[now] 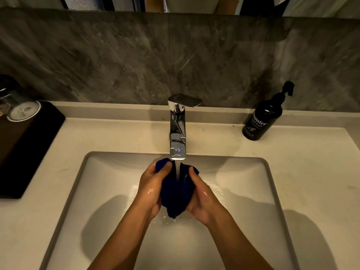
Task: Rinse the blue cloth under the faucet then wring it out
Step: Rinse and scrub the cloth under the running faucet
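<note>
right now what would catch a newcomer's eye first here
First, the two hands, left and right, squeezing a bunched blue cloth under the running stream from the chrome faucet, over the middle of the white sink. Next, the black hand wash bottle on the counter at back right.

Head camera looks steeply down, close over the sink [272, 191].
</note>
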